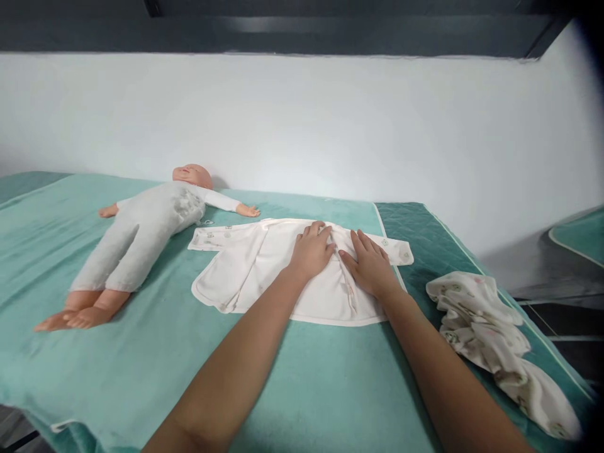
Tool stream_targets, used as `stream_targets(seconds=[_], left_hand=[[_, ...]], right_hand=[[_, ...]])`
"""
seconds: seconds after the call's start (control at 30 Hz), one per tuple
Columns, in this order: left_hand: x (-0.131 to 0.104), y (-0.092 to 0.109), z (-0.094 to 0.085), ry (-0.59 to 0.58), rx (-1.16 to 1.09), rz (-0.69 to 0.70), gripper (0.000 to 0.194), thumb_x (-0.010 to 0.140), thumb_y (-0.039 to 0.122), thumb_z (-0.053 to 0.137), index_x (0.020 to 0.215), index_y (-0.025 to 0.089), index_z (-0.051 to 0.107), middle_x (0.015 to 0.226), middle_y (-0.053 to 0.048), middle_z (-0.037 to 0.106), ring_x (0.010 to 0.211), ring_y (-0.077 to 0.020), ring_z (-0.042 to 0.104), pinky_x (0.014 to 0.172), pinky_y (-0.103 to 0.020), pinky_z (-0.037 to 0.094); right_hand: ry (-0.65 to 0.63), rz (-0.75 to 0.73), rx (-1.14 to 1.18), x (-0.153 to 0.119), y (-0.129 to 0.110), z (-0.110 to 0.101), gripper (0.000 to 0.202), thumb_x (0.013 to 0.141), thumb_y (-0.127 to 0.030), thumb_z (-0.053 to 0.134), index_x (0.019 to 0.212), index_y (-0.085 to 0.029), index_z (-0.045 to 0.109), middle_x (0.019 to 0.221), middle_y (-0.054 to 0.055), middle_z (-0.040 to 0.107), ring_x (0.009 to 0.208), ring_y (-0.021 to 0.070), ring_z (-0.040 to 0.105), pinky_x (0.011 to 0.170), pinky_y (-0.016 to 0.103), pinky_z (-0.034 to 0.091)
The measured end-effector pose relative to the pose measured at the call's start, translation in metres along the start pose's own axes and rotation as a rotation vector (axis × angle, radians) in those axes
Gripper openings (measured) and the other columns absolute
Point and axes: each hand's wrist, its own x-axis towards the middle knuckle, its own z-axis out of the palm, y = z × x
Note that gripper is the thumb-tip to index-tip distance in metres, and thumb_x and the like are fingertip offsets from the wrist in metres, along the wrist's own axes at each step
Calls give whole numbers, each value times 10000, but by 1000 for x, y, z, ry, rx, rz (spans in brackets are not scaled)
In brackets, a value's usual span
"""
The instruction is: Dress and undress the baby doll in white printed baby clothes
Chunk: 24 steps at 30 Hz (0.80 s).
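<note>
We lay our left hand (312, 250) and right hand (370, 263) palm-down, fingers loosely extended, on the white shirt (274, 251), probably to keep it flat. Its sleeves (221, 237) stretch sideways on the green sheet (325, 377); the doll (146, 211) and crumpled cloth (488, 330) lie on either side, seemingly giving us room.
</note>
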Motion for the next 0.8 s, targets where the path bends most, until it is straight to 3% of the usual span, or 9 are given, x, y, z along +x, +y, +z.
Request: stream_targets(seconds=[0.17,0.3,0.4,0.47,0.6,0.7,0.8], left_hand=[[-56,-1,-25,34,30,-30,384,962,249,403,1293,177,582,1346,-96,594,1244,-256,507,1013,-419,419],[-116,-26,-71,-212,-27,196,355,960,288,447,1255,219,632,1418,-79,571,1326,-252,484,1096,-438,373],[-144,-59,-120,-340,-154,217,340,951,341,479,1217,250,669,1346,-52,637,1263,-222,559,1088,-384,408],[-155,-85,-155,-227,-177,131,361,957,362,457,1235,246,657,1321,-48,652,1244,-220,570,1091,-381,410],[-165,-154,-214,186,-73,-165,373,936,369,468,1235,226,640,1309,-54,646,1244,-237,553,1102,-389,401],[-169,-220,-237,375,62,-378,420,888,362,519,1248,174,626,1360,-111,593,1304,-288,495,1140,-436,352],[-173,-280,-243,380,-34,-615,563,846,424,575,1325,129,561,1398,-167,549,1296,-320,509,1110,-464,385]], right_hand=[[88,15,45,-4,-2,-4,633,996,-503,303,1498,-122,359,1576,160,352,1437,294,343,1152,478,326],[39,14,-2,-10,-19,-14,584,996,-456,321,1466,-118,399,1559,166,381,1427,310,353,1148,525,308],[30,20,-2,-7,-44,-22,581,993,-464,328,1458,-125,404,1561,166,375,1433,318,342,1152,540,292],[32,-4,51,2,-70,-25,593,990,-467,337,1457,-109,402,1558,171,375,1437,312,334,1162,504,292],[-77,-92,259,36,-141,-21,616,977,-468,376,1467,-95,385,1546,177,383,1433,307,338,1171,439,293],[-170,-127,341,75,-204,-5,642,973,-474,395,1497,-108,340,1532,172,402,1396,298,399,1137,400,342],[-219,-157,391,126,-266,15,677,971,-491,408,1538,-153,259,1548,149,390,1404,294,391,1132,390,333]])
